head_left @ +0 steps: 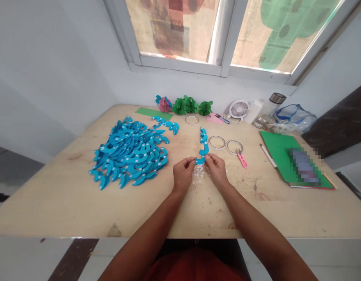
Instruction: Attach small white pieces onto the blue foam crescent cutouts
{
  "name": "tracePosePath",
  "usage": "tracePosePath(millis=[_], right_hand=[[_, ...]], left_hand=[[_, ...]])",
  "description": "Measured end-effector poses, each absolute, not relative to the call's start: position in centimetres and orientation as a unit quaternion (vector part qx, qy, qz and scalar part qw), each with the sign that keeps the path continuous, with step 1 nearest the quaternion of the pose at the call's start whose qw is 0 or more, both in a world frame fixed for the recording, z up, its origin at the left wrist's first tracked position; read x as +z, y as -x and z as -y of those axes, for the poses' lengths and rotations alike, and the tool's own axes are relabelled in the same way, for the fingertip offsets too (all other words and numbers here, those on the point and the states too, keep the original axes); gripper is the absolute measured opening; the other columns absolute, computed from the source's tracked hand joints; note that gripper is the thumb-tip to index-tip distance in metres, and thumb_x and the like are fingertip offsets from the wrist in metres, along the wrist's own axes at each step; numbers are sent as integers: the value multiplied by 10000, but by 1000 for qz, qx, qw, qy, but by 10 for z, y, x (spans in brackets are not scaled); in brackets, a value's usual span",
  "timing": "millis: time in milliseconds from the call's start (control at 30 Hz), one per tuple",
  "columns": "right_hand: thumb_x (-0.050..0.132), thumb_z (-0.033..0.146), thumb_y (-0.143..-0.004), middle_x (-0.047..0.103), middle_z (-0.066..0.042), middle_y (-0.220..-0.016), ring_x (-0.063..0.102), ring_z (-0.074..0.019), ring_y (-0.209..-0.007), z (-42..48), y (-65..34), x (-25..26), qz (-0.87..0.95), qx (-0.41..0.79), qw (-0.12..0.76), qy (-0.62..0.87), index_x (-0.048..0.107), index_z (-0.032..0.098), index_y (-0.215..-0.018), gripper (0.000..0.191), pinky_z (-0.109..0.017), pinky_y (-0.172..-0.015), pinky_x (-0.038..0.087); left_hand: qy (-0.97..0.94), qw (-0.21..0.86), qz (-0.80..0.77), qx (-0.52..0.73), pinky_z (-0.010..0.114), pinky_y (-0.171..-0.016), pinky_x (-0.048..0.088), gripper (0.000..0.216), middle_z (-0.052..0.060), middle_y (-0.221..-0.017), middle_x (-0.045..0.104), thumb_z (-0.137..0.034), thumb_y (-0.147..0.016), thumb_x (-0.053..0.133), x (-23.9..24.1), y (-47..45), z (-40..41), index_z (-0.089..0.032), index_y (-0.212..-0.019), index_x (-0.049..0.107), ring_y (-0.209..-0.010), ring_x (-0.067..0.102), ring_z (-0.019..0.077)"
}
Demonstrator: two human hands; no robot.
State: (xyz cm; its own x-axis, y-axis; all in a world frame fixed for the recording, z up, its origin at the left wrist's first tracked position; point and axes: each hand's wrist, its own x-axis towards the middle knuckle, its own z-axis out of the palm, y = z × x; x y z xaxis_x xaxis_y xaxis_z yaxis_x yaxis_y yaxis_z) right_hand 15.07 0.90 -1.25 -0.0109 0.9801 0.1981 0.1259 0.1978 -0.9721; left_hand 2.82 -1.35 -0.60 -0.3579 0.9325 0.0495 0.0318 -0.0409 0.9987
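Note:
A short chain of curved blue paper pieces (204, 147) stretches away from me over the table, white squares dotted along it. Its near end is pinched between my left hand (184, 171) and my right hand (216, 167), one at each side. Small white paper bits (199, 175) lie scattered between my hands. To the left is a big heap of similar blue curved pieces (133, 152), many with white squares on them. Pink-handled thread snips (241, 158) rest to the right of my right hand, touching a tape roll (234, 146). Another tape roll (216, 142) is beside it.
Green paper ornaments (190, 105) and a pink one (165, 104) stand along the wall. A third tape roll (192, 120), a small fan (239, 109), a bottle (269, 110) and a plastic bag (297, 117) sit at the back. Green sheets (281, 148) lie right, under a blurred object.

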Motion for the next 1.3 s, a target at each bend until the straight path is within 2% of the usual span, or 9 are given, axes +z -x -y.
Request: tracePosePath(millis=[400, 567, 833, 1100, 1300], right_hand=[[529, 365, -760, 554, 0, -568, 472, -119, -540, -12, -150, -23, 595, 391, 487, 506, 605, 153, -634, 258, -227, -517, 365], [537, 362, -747, 541, 8, -555, 456, -113, -515, -11, -149, -25, 582, 403, 492, 507, 592, 156, -626, 245, -226, -504, 358], [526, 393, -760, 521, 15, -553, 451, -113, -526, -9, -147, -20, 585, 438, 495, 469, 569, 164, -594, 287, -224, -511, 351], [556, 426, -737, 520, 13, -546, 437, -107, -514, -10, -147, -21, 546, 488, 511, 450, 587, 154, -619, 297, -221, -490, 334], [539, 410, -751, 542, 2, -562, 460, -116, -527, -10, -147, -21, 561, 468, 509, 455, 597, 156, -621, 291, -226, -502, 353]], left_hand=[[-411, 414, -559, 589, 270, -697, 485, 159, 37, -757, 708, -228, -646, 612, -5, -29, 14, -151, -747, 708, -724, 633, 174], [-415, 424, -546, 591, 249, -641, 474, 216, 31, -749, 694, -251, -649, 629, -5, -30, 15, -147, -829, 686, -685, 619, 155], [-428, 423, -533, 595, 250, -675, 458, 146, 30, -726, 684, -244, -647, 630, -7, -29, 16, -144, -737, 688, -691, 603, 149], [-394, 489, -508, 590, 224, -578, 421, 195, -6, -599, 620, -281, -634, 654, -10, -26, 13, -136, -760, 690, -540, 510, 99], [-392, 486, -509, 593, 206, -537, 401, 262, 1, -659, 634, -300, -624, 679, -9, -29, 15, -136, -828, 660, -534, 507, 90]])
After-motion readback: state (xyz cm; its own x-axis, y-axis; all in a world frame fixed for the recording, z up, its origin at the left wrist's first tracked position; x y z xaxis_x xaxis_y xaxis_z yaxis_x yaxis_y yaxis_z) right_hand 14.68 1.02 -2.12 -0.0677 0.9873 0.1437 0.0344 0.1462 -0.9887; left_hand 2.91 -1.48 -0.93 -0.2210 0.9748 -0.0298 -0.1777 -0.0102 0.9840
